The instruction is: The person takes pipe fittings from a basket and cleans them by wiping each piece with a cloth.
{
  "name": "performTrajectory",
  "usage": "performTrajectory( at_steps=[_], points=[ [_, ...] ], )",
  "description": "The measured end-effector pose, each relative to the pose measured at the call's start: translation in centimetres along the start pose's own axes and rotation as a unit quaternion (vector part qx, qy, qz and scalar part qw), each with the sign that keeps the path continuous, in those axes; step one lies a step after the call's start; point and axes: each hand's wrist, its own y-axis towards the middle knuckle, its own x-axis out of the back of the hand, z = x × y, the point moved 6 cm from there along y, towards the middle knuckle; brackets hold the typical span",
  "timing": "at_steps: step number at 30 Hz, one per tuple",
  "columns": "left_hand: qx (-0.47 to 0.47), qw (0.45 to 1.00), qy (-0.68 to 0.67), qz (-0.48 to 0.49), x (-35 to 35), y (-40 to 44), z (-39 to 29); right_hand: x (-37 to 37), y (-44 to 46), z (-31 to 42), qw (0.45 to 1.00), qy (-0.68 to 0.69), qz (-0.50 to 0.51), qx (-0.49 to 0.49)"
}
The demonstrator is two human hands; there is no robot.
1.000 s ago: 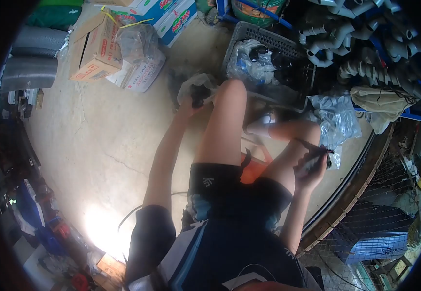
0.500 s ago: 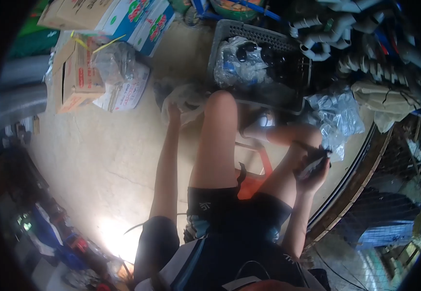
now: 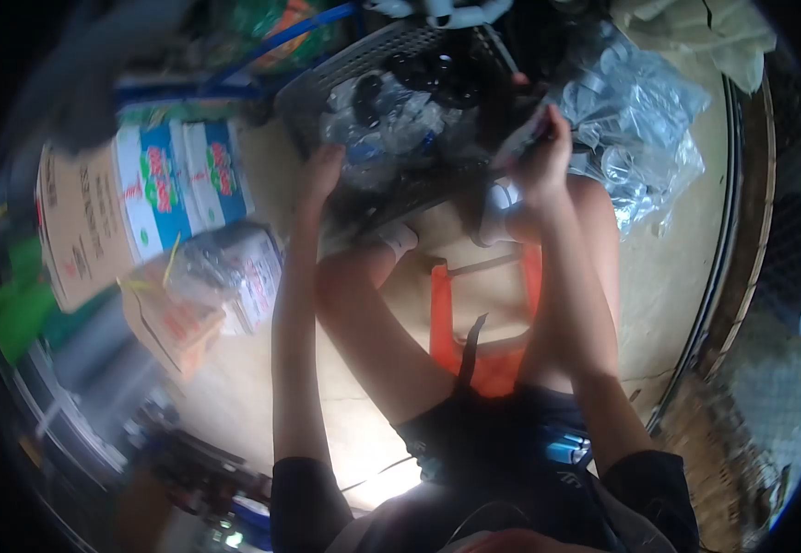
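A dark basket [image 3: 327, 66] stands in front of me, with clear plastic bags [image 3: 391, 124] and black round parts [image 3: 444, 78] in it. My left hand [image 3: 325, 170] is at the basket's near left side; its fingers are blurred, and whether they hold anything is unclear. Over the basket's right side is my right hand [image 3: 545, 161], closed around a dark and pale item [image 3: 520, 143] too blurred to name. To the right of that hand, clear bags of grey parts [image 3: 636, 120] lie on the floor.
Cardboard boxes [image 3: 82, 217] and blue-white cartons [image 3: 156, 189] stand at the left, by a plastic-covered box [image 3: 258, 276]. An orange stool [image 3: 483, 364] is between my legs. A wooden edge [image 3: 742, 230] and netting run along the right. Grey pipe fittings [image 3: 465, 14] are at the top.
My view has turned and come nearer the basket. My left hand has left the bag by my knee for the basket's side. My right hand has moved forward over the basket, still closed around an item.
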Motion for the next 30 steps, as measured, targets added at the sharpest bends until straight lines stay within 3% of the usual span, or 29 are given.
performTrajectory(
  at_steps=[2, 3, 4, 5, 7, 13, 16, 19, 20, 21, 23, 24, 25, 26, 28, 29, 30],
  points=[
    [0.012, 0.993, 0.108, 0.037, -4.8, 6.6, 3.3, -2.3, -1.3, -1.4, 0.999, 0.007, -0.019, -0.025],
    [0.087, 0.99, 0.105, 0.039, -6.3, 9.4, 4.6, 0.4, -0.8, -3.3, 0.997, -0.073, -0.015, -0.033],
    [0.146, 0.989, 0.009, -0.012, -7.6, 11.0, 5.1, -1.7, -1.9, -3.4, 0.993, -0.105, -0.02, -0.04],
    [0.165, 0.985, -0.005, -0.047, -8.6, 13.4, 5.9, -3.2, -2.8, -3.5, 0.977, -0.194, -0.046, -0.07],
    [0.156, 0.971, 0.145, -0.111, -8.9, 14.6, 3.4, -1.6, -2.5, -5.6, 0.933, -0.309, -0.001, -0.183],
    [0.146, 0.968, 0.189, -0.074, -9.3, 13.7, -1.2, -1.7, -3.4, -7.5, 0.937, -0.283, -0.025, -0.205],
    [0.215, 0.959, 0.125, -0.137, -8.8, 12.4, -1.7, -1.7, -3.0, -7.2, 0.947, -0.251, -0.043, -0.196],
    [0.169, 0.975, 0.049, -0.133, -10.3, 11.4, -0.6, -1.9, -2.6, -7.3, 0.954, -0.25, -0.04, -0.16],
    [0.272, 0.941, -0.179, -0.088, -12.2, 10.4, 1.4, -1.9, -2.2, -7.6, 0.952, -0.287, -0.012, -0.109],
    [0.355, 0.846, -0.396, -0.035, -14.2, 8.7, 1.8, -2.6, -2.1, -7.2, 0.94, -0.33, 0.005, -0.091],
    [0.305, 0.652, -0.689, 0.088, -18.0, 6.4, 0.6, -3.4, -2.2, -6.6, 0.933, -0.348, 0.018, -0.089],
    [0.187, 0.59, -0.771, 0.148, -19.1, 5.5, 0.0, -3.3, -2.3, -6.6, 0.94, -0.324, 0.016, -0.107],
    [0.147, 0.559, -0.801, 0.154, -18.6, 4.1, -1.6, -3.0, -2.5, -6.8, 0.945, -0.302, 0.014, -0.127],
    [0.108, 0.524, -0.829, 0.162, -18.0, 2.7, -3.2, -2.9, -2.2, -6.1, 0.949, -0.309, 0.015, -0.057],
    [0.205, 0.543, -0.811, 0.079, -15.6, -0.6, -7.5, -0.4, -0.8, -6.3, 0.949, -0.312, 0.03, 0.043],
    [0.216, 0.522, -0.821, 0.085, -16.2, -0.9, -8.0, 1.5, 0.0, -7.0, 0.949, -0.305, 0.037, 0.068],
    [0.254, 0.542, -0.795, 0.096, -17.7, 0.5, -5.6, 1.2, 0.1, -6.8, 0.966, -0.255, 0.011, 0.04]
  ],
)
